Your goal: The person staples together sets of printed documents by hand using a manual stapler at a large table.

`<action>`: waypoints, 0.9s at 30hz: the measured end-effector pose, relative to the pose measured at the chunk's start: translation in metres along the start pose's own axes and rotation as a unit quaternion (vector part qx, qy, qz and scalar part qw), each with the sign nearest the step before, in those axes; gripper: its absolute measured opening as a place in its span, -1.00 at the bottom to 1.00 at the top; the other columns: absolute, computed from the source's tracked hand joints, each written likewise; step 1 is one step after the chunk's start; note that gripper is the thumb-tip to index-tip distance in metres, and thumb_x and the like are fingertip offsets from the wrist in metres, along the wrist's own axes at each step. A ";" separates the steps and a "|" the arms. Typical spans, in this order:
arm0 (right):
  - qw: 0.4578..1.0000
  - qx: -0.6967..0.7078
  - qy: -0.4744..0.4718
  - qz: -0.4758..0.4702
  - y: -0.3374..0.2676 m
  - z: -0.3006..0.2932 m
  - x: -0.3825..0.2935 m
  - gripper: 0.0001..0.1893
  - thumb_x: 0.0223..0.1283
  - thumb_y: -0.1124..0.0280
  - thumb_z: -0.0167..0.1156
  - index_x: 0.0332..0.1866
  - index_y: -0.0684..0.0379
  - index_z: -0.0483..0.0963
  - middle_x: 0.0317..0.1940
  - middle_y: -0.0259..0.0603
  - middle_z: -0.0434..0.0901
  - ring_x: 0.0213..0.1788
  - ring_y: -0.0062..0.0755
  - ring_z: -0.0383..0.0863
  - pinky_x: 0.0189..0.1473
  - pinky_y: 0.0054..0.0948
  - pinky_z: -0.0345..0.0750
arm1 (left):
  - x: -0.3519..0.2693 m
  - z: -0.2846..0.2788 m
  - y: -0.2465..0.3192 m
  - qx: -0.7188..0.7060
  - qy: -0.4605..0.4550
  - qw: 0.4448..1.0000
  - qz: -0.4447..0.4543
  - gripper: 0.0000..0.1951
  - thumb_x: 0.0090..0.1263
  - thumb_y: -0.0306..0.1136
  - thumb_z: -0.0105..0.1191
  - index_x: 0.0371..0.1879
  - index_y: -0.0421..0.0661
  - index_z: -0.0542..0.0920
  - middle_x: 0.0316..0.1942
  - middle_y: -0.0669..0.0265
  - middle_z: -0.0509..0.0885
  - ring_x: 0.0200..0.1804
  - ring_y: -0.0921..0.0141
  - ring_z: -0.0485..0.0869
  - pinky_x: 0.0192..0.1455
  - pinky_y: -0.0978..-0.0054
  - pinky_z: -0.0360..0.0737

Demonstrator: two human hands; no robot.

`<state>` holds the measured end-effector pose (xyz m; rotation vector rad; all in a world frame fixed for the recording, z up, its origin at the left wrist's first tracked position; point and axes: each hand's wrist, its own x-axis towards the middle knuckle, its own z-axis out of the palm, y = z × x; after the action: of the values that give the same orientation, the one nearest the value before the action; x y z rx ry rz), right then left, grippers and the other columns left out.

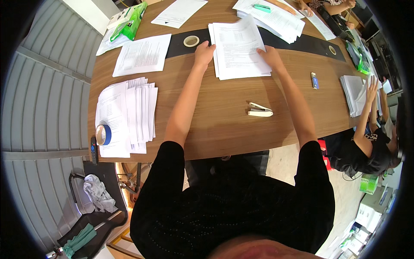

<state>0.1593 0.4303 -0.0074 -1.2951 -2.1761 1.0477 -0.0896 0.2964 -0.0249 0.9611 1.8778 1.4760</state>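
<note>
Before me at the middle of the table are several printed sheets (239, 51) in a loose stack, their edges not lined up and the top sheet's far end curling up. My left hand (204, 54) grips the stack's left edge. On the opposite edge, my right hand (271, 57) holds the sheets with its thumb on top. A white stapler (260, 110) lies nearer to me, its arm raised. To the right is a small blue and white box (314, 81). Beyond my left hand lies a printed sheet (142, 55) on the table.
A thick paper stack (126, 113) with a blue tape roll (103, 134) on it stands at the left, beside a remote control (93, 150). Another pile (275, 19) carries a green stapler (262, 8). Co-workers' hands are at the far side and right. A green package (129, 22) stands far left.
</note>
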 end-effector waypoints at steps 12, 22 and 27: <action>0.968 -0.227 0.097 -0.045 0.009 0.009 0.018 -0.42 -0.02 0.01 0.38 -0.02 0.31 0.58 -0.13 0.11 0.62 -0.12 -0.03 0.67 -0.09 -0.21 0.58 | 0.004 0.017 -0.001 -0.157 -0.078 0.984 -0.026 -0.62 0.38 -0.44 0.03 0.10 -0.46 0.48 0.01 0.03 0.64 0.01 0.32 0.61 0.05 0.41 0.48; 0.984 -0.175 0.028 -0.019 0.028 0.000 0.028 -0.59 0.00 0.28 0.39 -0.13 0.38 0.59 -0.33 0.05 0.69 -0.33 -0.19 0.71 -0.24 -0.34 0.57 | -0.008 0.015 0.030 -0.193 -0.115 0.970 -0.091 -0.52 0.41 -0.37 0.03 0.24 -0.36 0.36 0.19 0.11 0.53 0.32 0.31 0.39 0.38 0.33 0.24; 0.986 -0.161 0.010 -0.033 0.004 -0.002 0.040 -0.62 0.01 0.29 0.39 -0.15 0.38 0.59 -0.33 0.07 0.69 -0.29 -0.16 0.71 -0.23 -0.32 0.57 | 0.027 -0.009 0.021 -0.203 -0.160 0.962 -0.089 -0.54 0.41 -0.39 0.03 0.23 -0.34 0.36 0.22 0.09 0.49 0.34 0.27 0.38 0.38 0.28 0.27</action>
<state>0.1433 0.4674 -0.0106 -1.3483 -2.4268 0.6735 -0.1086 0.3164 -0.0023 0.7566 1.3264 1.4240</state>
